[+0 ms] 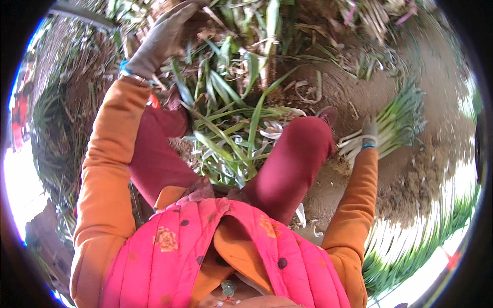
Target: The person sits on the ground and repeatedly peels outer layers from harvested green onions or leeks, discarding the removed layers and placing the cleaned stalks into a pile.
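My right hand (369,133), in a grey work glove, is on a bunch of green onions (396,115) just above the bare soil on the right. The white root ends point left and the green leaves fan out to the upper right. Reaching far forward at the upper left is my left hand (163,40), also gloved. Its fingertips meet a heap of untrimmed green onions (269,34) near the top edge, and whether they grip anything is hidden. Between my legs lies a pile of stripped leaves and peelings (231,142).
Cleaned green onions (416,242) lie in a long row at the lower right. More onions with roots (373,19) lie at the upper right. Leaf waste (54,111) covers the left side, with red machinery (19,115) beyond. A grey bar (83,15) crosses the upper left.
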A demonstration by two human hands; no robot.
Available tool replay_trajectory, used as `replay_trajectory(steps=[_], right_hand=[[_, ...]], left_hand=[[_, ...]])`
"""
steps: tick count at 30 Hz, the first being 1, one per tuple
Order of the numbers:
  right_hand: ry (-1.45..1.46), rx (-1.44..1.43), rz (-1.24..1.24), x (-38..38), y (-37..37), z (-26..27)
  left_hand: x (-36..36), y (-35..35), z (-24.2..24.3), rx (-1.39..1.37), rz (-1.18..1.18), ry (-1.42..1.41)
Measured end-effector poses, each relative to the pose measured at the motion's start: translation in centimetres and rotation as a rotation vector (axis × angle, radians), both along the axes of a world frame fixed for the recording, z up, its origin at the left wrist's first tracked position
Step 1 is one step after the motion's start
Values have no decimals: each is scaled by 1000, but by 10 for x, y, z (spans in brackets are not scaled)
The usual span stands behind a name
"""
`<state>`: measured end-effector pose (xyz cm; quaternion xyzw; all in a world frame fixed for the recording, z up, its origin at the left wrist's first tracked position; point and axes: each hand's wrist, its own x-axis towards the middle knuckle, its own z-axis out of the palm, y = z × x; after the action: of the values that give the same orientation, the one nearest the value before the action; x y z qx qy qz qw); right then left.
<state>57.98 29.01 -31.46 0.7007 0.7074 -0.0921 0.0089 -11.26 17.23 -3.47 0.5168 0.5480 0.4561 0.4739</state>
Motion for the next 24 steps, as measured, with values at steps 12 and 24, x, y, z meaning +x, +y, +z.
replay_trajectory(steps=[12,24], right_hand=[[227,-250,555,-379,94,150],[375,-325,15,-437,-24,-70]], left_hand=[[-15,-64,48,82,96,-332],[-26,-84,60,147,184,-89]])
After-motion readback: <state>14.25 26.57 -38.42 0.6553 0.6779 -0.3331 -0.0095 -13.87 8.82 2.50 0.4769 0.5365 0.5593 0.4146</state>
